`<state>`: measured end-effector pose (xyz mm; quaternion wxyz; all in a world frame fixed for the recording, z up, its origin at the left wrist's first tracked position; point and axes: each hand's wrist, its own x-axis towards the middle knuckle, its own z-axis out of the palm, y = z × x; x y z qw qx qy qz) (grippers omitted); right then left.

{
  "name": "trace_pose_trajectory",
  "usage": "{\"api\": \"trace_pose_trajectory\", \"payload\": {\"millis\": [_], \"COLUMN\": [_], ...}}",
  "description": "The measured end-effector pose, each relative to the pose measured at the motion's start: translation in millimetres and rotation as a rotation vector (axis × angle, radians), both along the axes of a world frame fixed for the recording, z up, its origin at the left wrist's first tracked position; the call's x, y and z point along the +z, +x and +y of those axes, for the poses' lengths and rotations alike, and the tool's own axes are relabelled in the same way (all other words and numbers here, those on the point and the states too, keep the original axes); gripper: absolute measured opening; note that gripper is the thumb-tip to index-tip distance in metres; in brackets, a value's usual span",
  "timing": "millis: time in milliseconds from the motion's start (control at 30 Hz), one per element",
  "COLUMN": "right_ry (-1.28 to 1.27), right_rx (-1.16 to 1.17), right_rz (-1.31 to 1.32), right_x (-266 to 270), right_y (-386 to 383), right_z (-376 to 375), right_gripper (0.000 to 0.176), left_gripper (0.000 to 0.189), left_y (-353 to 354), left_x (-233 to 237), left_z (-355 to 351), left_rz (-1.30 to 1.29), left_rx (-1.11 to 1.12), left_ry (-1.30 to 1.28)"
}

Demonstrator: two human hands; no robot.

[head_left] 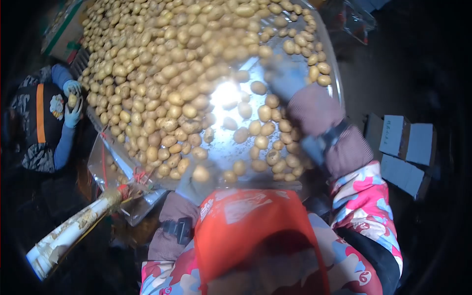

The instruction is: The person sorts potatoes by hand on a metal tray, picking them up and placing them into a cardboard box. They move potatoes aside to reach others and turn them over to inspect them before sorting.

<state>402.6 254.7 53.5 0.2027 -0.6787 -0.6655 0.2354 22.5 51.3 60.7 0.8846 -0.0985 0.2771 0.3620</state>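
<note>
A big heap of potatoes (167,54) covers the left and back of a shiny metal table (221,152). At the table's near edge is my left hand (191,188) in a pale glove, its fingers around a single potato (200,173). Farther out, on the right side of the tray-like surface, my right hand (287,81) is smeared by motion. It is above the metal, close to scattered potatoes, and its fingers cannot be made out. Loose potatoes (273,157) lie in front of me between the two arms.
Across the left edge, another person (42,120) in gloves holds a potato. A whitish pole (73,231) with red string and a plastic bag (140,201) sits at the near left corner. Open cardboard boxes (405,142) stand on the floor at right.
</note>
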Motion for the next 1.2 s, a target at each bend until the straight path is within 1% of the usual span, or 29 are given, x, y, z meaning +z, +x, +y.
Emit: {"api": "trace_pose_trajectory", "payload": {"millis": [33, 100, 133, 167, 200, 233, 267, 300, 333, 400, 433, 500, 533, 567, 600, 633, 667, 700, 733, 800, 867, 900, 933, 967, 1033, 1067, 1133, 1167, 1200], "right_ry": [-0.068, -0.120, -0.095, -0.059, -0.112, -0.160, -0.242, -0.330, -0.319, -0.284, -0.287, -0.249, -0.233, -0.216, -0.233, -0.250, -0.279, -0.309, -0.093, 0.002, -0.202, -0.193, -0.180, -0.169, -0.243, -0.282, -0.373, -0.413, -0.223], "right_rx": [-0.099, -0.162, -0.117, -0.065, -0.020, 0.024, -0.005, -0.038, -0.060, -0.142, -0.122, -0.108, -0.094, -0.040, -0.053, -0.062, -0.074, -0.085, -0.204, -0.364, -0.477, -0.497, -0.516, -0.537, -0.325, -0.222, 0.171, 0.359, 0.415], "right_rz": [-0.067, -0.079, -0.252, -0.425, -0.521, -0.622, -0.623, -0.632, -0.601, -0.544, -0.487, -0.455, -0.442, -0.439, -0.461, -0.481, -0.523, -0.566, -0.591, -0.485, -0.257, -0.102, 0.050, 0.201, 0.298, 0.354, 0.392, 0.432, 0.338], "right_x": [4, -1, -24, -46, -60, -56, -50, -27, -27, -27, -25, -29, -29, -25, -32, -52, -51, -50, -81, -108, -57, -55, -55, -54, 6, 37, 45, 50, 48], "right_y": [26, 61, 71, 81, 91, 78, 68, 53, 50, 66, 77, 86, 89, 89, 95, 108, 102, 95, 112, 115, 96, 94, 93, 96, 28, -6, -50, -71, -88], "right_z": [26, 68, 84, 100, 112, 120, 120, 106, 98, 87, 84, 80, 78, 79, 86, 98, 106, 114, 126, 123, 96, 86, 74, 57, 6, -20, -37, -46, -36], "right_gripper": [0.044, 0.058, 0.060, 0.061, 0.063, 0.065, 0.067, 0.069, 0.070, 0.071, 0.074, 0.062, 0.056, 0.056, 0.062, 0.069, 0.072, 0.075, 0.073, 0.069, 0.064, 0.061, 0.059, 0.058, 0.046, 0.041, 0.044, 0.046, 0.050], "left_gripper": [0.058, 0.058, 0.059, 0.061, 0.063, 0.062, 0.060, 0.057, 0.054, 0.056, 0.056, 0.058, 0.060, 0.061, 0.064, 0.064, 0.062, 0.061, 0.040, 0.018, 0.014, 0.015, 0.015, 0.015, 0.015, 0.015, 0.016, 0.018, 0.021], "left_y": [-33, -90, -116, -158, -198, -213, -227, -246, -273, -330, -307, -250, -200, -165, -137, -107, -80, -72, -52, -25, -18, -15, -11, -8, 7, 16, 35, 47, 54], "left_x": [-12, -1, 8, 4, 0, 18, 29, 29, 26, -30, -26, -9, 15, 23, 29, 37, 51, 34, 31, 23, 0, -10, -20, -28, -22, 3, 32, 39, 42], "left_z": [-21, -51, -67, -92, -115, -117, -115, -106, -103, -129, -124, -115, -100, -91, -83, -70, -62, -55, -53, -61, -53, -48, -43, -41, -25, -4, 27, 40, 48], "left_rz": [0.035, 0.005, -0.062, 0.036, 0.137, 0.433, 0.714, 0.756, 0.775, 0.991, 0.812, 0.471, 0.443, 0.565, 0.425, 0.475, 0.550, 0.440, 0.507, 0.916, 1.492, 1.612, 1.737, 1.740, 1.842, 1.941, 2.072, 2.121, 2.166], "left_rx": [0.024, 0.079, 0.110, 0.188, 0.267, 0.485, 0.696, 0.973, 1.237, 1.057, 0.909, 0.600, 0.387, 0.290, 0.184, 0.113, 0.023, -0.092, -0.188, -0.571, -1.144, -1.246, -1.322, -1.243, -0.896, -0.605, -0.557, -0.825, -1.102], "left_ry": [-0.024, 0.003, 0.056, 0.100, 0.150, -0.005, -0.175, -0.396, -0.620, -0.450, -0.316, -0.061, 0.018, -0.131, -0.033, -0.074, -0.103, -0.074, 0.035, 0.610, 1.663, 1.873, 2.093, 1.933, 1.899, 1.997, 2.101, 2.112, 2.095]}}
